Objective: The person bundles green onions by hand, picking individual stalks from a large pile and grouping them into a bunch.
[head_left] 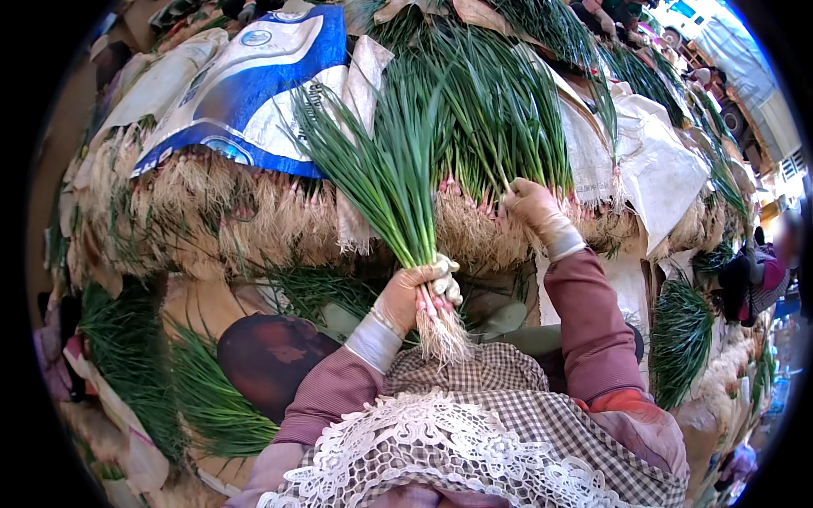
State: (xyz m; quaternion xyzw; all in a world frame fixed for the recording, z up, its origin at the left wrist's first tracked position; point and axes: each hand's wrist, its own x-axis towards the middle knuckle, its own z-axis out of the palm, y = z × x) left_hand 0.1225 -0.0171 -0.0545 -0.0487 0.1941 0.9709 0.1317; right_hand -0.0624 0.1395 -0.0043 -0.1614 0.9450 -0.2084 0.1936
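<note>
My left hand, in a thin pale glove, is wrapped round a bunch of green garlic just above its pinkish bulbs. The long green leaves fan up and to the left, and pale roots hang below my fingers. To the right, my gloved right hand pinches a stem at the front edge of a large heap of green garlic. The fingertips are closed on it among the other stems. Part of that stem is hidden by the leaves around it.
A blue and white sack covers the heap's left part, with a thick fringe of roots below it. White sacking lies at right. Loose greens and a dark rounded object are at lower left. Another person sits far right.
</note>
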